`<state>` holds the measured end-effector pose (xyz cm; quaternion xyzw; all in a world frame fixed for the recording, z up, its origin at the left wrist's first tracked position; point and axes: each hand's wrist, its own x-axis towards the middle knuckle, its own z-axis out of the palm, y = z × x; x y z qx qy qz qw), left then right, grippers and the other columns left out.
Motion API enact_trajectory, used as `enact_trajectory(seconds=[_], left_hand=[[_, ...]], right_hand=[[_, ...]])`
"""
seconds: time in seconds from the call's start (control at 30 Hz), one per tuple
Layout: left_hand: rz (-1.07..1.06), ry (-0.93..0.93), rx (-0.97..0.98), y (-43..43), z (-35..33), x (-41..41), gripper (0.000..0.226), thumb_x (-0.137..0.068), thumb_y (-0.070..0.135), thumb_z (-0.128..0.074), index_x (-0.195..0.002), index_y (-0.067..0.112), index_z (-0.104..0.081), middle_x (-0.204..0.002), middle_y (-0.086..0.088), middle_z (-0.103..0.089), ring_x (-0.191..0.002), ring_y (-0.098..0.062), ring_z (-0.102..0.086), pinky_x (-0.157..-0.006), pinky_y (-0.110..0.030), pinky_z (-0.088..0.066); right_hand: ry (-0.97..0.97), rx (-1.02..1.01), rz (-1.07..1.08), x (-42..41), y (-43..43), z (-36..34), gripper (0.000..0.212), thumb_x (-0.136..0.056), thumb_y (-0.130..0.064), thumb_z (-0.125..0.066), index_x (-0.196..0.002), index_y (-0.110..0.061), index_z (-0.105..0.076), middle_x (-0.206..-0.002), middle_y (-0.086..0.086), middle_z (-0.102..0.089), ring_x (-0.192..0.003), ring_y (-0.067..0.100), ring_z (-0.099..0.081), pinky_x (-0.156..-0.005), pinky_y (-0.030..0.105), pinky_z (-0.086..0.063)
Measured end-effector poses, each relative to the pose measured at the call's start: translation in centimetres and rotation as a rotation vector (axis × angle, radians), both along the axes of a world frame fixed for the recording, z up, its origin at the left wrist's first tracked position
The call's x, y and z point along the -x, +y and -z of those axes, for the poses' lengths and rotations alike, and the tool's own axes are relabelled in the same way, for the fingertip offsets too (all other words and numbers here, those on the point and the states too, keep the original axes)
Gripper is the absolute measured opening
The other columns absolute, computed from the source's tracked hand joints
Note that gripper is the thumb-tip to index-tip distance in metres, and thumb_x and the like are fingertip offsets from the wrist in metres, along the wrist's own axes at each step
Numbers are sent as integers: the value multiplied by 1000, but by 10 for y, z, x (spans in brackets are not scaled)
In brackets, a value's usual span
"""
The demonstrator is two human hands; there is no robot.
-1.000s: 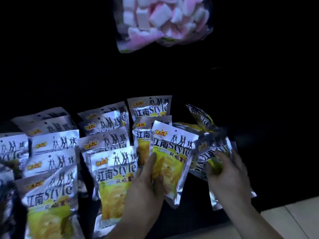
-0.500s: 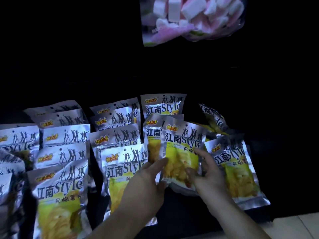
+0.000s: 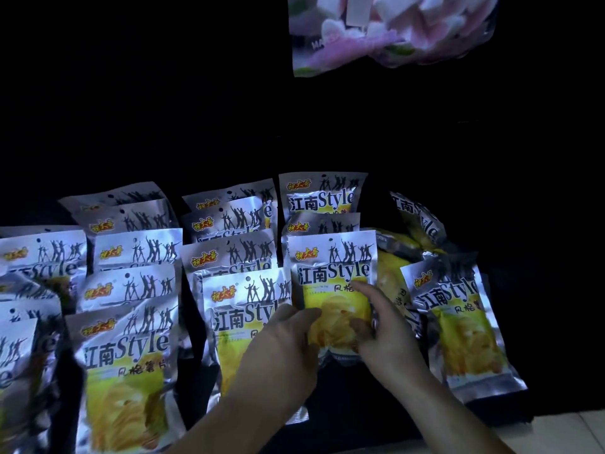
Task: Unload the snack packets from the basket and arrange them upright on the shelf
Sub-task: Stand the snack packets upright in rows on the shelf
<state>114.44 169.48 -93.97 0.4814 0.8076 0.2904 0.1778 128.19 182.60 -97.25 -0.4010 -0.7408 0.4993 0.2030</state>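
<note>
Snack packet (image 3: 334,283), silver and yellow, stands upright at the front of its column on the dark shelf (image 3: 347,401). We hold it from both sides: our left hand (image 3: 281,352) pinches its lower left edge with the thumb in front, and our right hand (image 3: 389,335) curls its fingers round the lower right. More packets (image 3: 131,339) stand in rows to the left, and a leaning packet (image 3: 458,322) is just to the right. A marshmallow bag (image 3: 393,34) shows above.

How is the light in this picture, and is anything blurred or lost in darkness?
Head view: very dim, surroundings black; silver packet tops glare. The held packet, between left hand and right hand, reads clearly; the marshmallow bag is soft and cropped.
</note>
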Motion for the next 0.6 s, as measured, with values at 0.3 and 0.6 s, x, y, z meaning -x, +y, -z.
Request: enact_trajectory(seconds=[0.3,0.6], left_hand=[[102,-76,16,5,10,-15,59,-91,25,-62,-146,38,-49,-146,20,-46,-122,-7,-59,-100,-20,-49],[68,90,57,12,10,-28,57,-90,36,-57,-146,40,-46,-139,10,-43,-122,-16,-55,-94,-32,-55]], right_hand=[[-163,-163,-90,-3,10,13,64,-99,-10,-61,-144,-53,-45,-140,-15,-48,-128,8,-50,-93,21,-44],[-143,-569,198,-52,10,-21,43,-87,-23,-78,-127,-33,-67,-127,-14,-53,-104,8,-60,-73,35,-56]])
